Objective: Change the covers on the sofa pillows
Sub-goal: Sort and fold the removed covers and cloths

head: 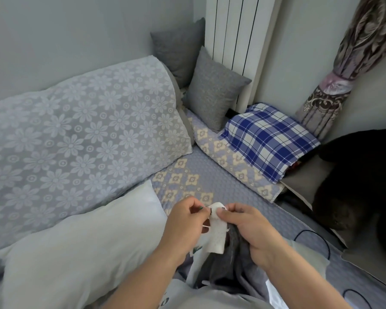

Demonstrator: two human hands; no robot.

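Both hands pinch a white corner of cover fabric between them: the left hand nips its left edge with curled fingers, and the right hand clamps its top with the thumb. The grey cover hangs below the grip over the lap at the sofa seat's front edge. The bare white pillow lies just left of the hands.
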